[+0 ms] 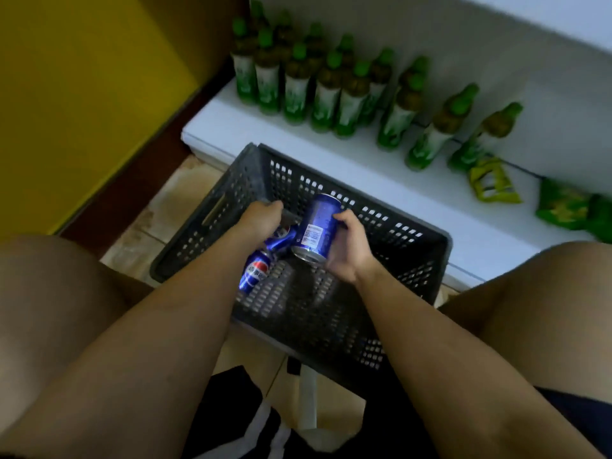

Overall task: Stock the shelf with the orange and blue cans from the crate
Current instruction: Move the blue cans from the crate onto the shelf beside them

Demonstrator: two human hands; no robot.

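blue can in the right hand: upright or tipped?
Tipped. The blue can leans in the right hand, concave base toward the camera, over the crate.

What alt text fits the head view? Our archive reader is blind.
The right hand holds a blue can above a dark crate while the left hand reaches for cans lying inside. Green bottles line the white shelf behind.

Red, white and blue Pepsi globe readable on the lying blue can [254,272] in the crate [414,260]; white label panel on the held can [316,228] too blurred.
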